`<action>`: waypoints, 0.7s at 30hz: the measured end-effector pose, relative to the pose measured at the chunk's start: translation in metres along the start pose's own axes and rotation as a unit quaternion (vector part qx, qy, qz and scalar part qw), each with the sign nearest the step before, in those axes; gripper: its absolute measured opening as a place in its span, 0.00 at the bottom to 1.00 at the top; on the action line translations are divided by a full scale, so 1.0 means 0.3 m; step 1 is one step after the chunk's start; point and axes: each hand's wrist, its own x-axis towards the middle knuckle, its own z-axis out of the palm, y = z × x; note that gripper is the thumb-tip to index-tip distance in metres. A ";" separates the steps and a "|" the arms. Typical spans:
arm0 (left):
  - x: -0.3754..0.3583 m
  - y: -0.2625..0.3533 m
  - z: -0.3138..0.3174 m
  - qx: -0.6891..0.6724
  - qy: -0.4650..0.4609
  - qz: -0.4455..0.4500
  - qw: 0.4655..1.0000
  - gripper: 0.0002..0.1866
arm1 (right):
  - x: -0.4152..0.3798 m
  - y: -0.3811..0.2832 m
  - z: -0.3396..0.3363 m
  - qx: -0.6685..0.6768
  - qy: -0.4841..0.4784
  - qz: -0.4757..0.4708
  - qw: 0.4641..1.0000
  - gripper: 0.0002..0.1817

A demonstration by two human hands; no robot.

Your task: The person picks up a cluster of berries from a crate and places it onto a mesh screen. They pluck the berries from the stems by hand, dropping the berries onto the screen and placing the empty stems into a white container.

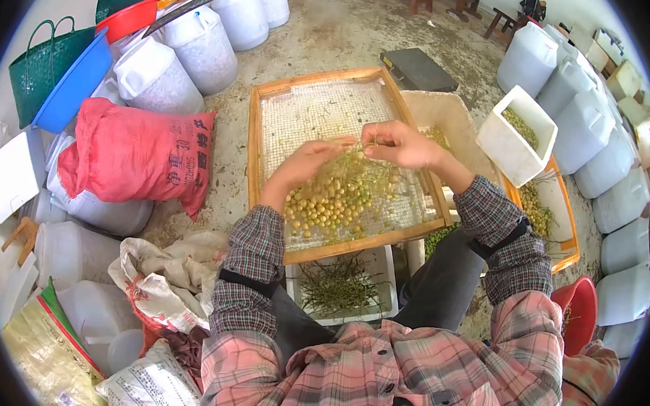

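Both hands meet above a wood-framed mesh screen [308, 120]. My right hand [399, 143] is closed in a pinch on a thin sprig [359, 160] with small yellow-green fruits. Close against it, my left hand [312, 163] is closed around the other side of the sprig, its fingertips partly hidden. Loose round yellowish fruits [328, 209] are heaped on the mesh below the hands. Under the near edge of the screen, bare stems [338, 286] fill a white tub [389, 281] between the knees.
White foam boxes with fruit [521, 129] and an orange crate [567, 259] stand to the right. A red bowl [582, 315] is beside my right elbow. Left are a stuffed red sack [138, 154], a blue basin [71, 87] and several white jugs [200, 50]. A flat grey case [420, 69] lies beyond.
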 end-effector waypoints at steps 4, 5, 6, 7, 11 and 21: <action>0.068 -0.033 0.032 0.080 -0.067 0.021 0.994 0.24 | 0.013 -0.014 -0.016 0.000 -0.034 0.004 0.999 0.05; 0.090 -0.063 0.041 0.102 -0.085 0.033 0.991 0.24 | 0.016 -0.018 -0.018 -0.003 -0.046 0.008 0.999 0.05; 0.098 -0.074 0.052 0.123 -0.103 0.045 0.986 0.24 | 0.020 -0.007 -0.014 0.015 -0.051 0.005 0.999 0.05; 0.103 -0.086 0.063 0.110 -0.100 0.049 0.988 0.24 | 0.028 0.012 -0.007 0.034 -0.056 0.003 0.998 0.04; 0.133 -0.178 0.077 0.064 -0.071 0.102 0.990 0.25 | 0.027 0.012 0.004 0.067 -0.044 -0.036 0.996 0.04; 0.022 -0.171 0.036 0.182 -0.003 -0.094 0.979 0.23 | -0.035 -0.051 -0.129 0.063 0.093 0.027 0.993 0.08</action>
